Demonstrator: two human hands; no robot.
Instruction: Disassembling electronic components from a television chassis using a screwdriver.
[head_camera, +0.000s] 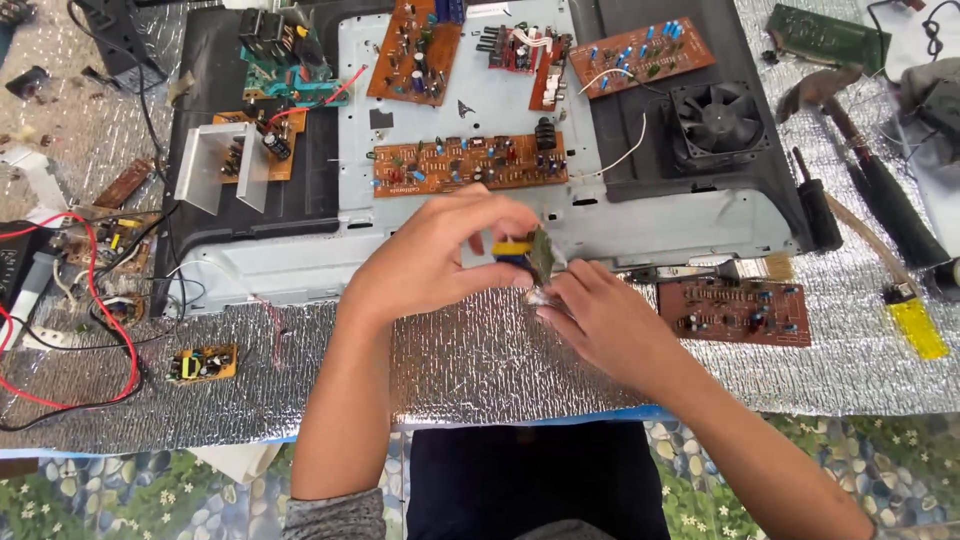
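- Hands first: left hand (430, 262) and right hand (600, 322) meet just in front of the big grey metal chassis plate (560, 235); both sets of fingers are pinched narrow around a small circuit board with a yellow-and-blue part (520, 252), held in the air above the silver foil-covered worktop (470, 360).
- Grip looks fingertip-only, so I reckon a twist could pop the small board loose; it'd land on the plate edge or the foil.
- Foil may well be conductive, so bare solder joints touching it seems dicey to me.
- Long orange-brown circuit board (470, 165) on the plate, just behind the hands, could get knocked.
- Red wires (120, 340), far left of the plate, sit well clear.
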